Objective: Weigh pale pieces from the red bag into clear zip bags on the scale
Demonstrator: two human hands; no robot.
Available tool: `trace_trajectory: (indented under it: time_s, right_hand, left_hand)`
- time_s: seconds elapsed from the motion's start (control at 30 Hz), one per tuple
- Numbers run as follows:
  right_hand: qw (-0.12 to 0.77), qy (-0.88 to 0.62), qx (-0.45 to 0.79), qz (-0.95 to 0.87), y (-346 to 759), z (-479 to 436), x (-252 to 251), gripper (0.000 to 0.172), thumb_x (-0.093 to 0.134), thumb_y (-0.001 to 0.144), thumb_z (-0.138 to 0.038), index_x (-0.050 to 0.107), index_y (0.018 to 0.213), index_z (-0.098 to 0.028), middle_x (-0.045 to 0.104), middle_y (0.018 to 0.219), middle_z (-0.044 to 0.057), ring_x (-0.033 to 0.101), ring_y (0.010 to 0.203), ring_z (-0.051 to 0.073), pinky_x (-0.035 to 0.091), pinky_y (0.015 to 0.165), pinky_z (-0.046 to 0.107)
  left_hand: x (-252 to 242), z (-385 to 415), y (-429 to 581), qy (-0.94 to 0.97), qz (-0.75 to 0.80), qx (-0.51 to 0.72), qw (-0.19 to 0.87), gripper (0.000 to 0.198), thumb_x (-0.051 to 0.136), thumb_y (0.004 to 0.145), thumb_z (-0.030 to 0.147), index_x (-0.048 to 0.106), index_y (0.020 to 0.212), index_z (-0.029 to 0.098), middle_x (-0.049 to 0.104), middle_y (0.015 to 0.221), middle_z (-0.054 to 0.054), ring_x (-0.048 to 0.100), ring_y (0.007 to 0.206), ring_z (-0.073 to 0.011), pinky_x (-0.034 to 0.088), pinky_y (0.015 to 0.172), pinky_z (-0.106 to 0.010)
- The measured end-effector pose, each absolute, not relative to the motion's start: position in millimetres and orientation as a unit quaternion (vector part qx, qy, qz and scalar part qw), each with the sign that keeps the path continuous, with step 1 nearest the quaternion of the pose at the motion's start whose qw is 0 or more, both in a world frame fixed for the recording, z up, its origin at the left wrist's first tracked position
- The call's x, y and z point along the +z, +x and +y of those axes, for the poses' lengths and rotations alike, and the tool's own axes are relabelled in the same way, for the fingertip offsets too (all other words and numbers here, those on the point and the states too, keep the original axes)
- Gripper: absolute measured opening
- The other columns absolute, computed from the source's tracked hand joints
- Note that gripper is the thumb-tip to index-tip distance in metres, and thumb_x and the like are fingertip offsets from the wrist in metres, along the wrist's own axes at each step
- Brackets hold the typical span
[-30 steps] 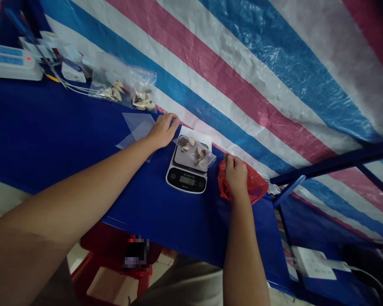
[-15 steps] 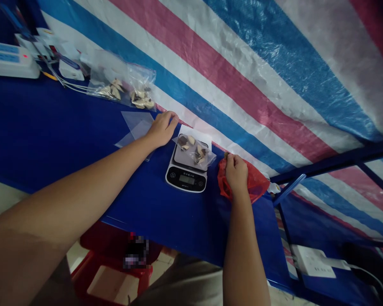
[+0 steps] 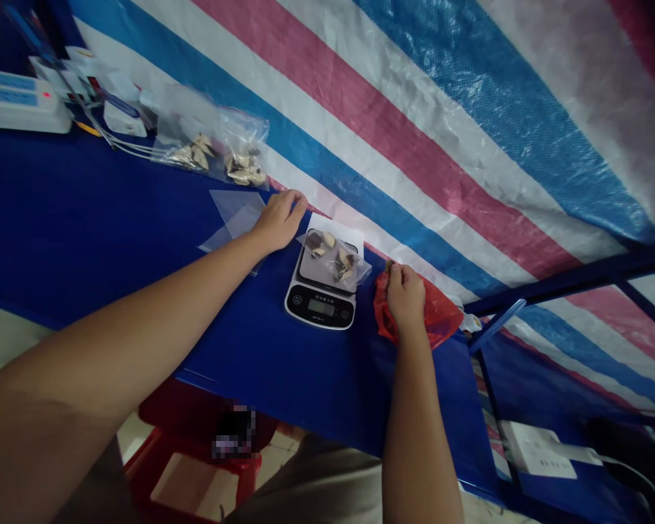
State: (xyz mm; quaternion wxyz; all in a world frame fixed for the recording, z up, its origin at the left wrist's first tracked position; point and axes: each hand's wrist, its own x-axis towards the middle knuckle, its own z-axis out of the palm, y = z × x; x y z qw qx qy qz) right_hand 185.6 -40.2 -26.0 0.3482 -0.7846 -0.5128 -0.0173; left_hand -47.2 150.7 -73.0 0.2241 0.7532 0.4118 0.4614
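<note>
A small digital scale point(image 3: 321, 304) stands on the blue table point(image 3: 87, 218). On its platform lies a clear bag point(image 3: 335, 258) holding pale and dark pieces. My left hand point(image 3: 278, 218) rests palm down beside the scale's left side, fingers loosely curled, touching a flat clear bag point(image 3: 234, 215). My right hand point(image 3: 405, 295) lies on a red plastic bag point(image 3: 439, 316) to the right of the scale. Its fingertips pinch a small brownish piece point(image 3: 388, 265).
More clear bags with pale pieces point(image 3: 218, 149) lie at the back left, near a white power strip point(image 3: 16, 102) and white plugs with cables. A striped tarp point(image 3: 442, 109) rises behind the table. A red stool point(image 3: 196, 466) stands below the table edge.
</note>
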Motion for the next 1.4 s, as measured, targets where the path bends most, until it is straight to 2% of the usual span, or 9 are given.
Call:
trace_trajectory:
  time_s: [0.6,0.8,1.17,1.4]
  right_hand:
    - [0.350,-0.787,-0.006,-0.508,183.5,-40.5,-25.0,0.035,0.041,0.098,-0.043,0.059,0.076,-0.023,0.065,0.067,0.002,0.056,0.063,0.020,0.038,0.065,0.031]
    - [0.354,-0.784,-0.007,-0.510,181.6,-41.1,-23.8,0.034,0.041,0.098,-0.042,0.061,0.078,-0.023,0.068,0.070,0.003,0.059,0.068,0.021,0.040,0.069,0.032]
    - [0.343,-0.785,-0.021,-0.515,176.7,-42.0,-19.6,0.033,0.041,0.098,-0.036,0.054,0.071,-0.024,0.064,0.065,0.002,0.056,0.067,0.020,0.037,0.065,0.030]
    - [0.346,-0.785,-0.013,-0.514,177.1,-41.9,-20.4,0.033,0.041,0.098,-0.038,0.057,0.073,-0.024,0.065,0.066,0.001,0.057,0.067,0.020,0.038,0.067,0.031]
  left_hand:
    - [-75.8,152.5,-46.8,0.754,0.412,0.459,0.224,0.036,0.031,0.103,0.046,0.058,0.110,0.025,0.066,0.121,-0.008,0.056,0.116,-0.0255,0.041,0.108,-0.042]
    - [-75.5,152.0,-47.0,0.752,0.410,0.463,0.229,0.035,0.032,0.103,0.046,0.059,0.109,0.025,0.066,0.120,-0.008,0.056,0.116,-0.0253,0.042,0.108,-0.042]
    - [-75.8,151.8,-46.5,0.750,0.411,0.465,0.230,0.035,0.032,0.102,0.047,0.059,0.109,0.025,0.066,0.120,-0.008,0.056,0.115,-0.0257,0.042,0.106,-0.042]
    - [-76.2,153.2,-46.7,0.756,0.410,0.457,0.228,0.037,0.030,0.103,0.048,0.058,0.110,0.025,0.066,0.119,-0.008,0.055,0.115,-0.0254,0.042,0.106,-0.042]
